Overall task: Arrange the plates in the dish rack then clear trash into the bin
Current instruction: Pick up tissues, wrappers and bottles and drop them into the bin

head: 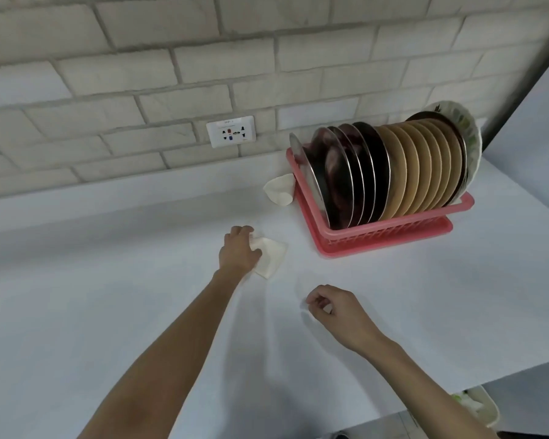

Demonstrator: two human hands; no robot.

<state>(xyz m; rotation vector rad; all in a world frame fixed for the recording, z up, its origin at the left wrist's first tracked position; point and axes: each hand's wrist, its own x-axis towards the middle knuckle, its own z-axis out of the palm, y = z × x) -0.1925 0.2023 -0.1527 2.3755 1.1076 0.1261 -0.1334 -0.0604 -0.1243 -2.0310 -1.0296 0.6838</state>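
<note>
A pink dish rack (pixel 384 237) stands on the white counter at the right, packed with several upright plates (pixel 393 172): steel ones, tan ones and a patterned one at the back. My left hand (pixel 239 250) grips a white folded tissue (pixel 271 256) lying on the counter left of the rack. My right hand (pixel 336 308), nearer to me, has its fingers curled and pinches a small white scrap (pixel 305 304). A crumpled white paper (pixel 279 189) lies against the rack's left end.
A brick-tile wall with a power socket (pixel 231 131) backs the counter (pixel 108 280). The counter's front edge runs at the lower right, and below it a pale bin (pixel 485 407) with some trash shows partly.
</note>
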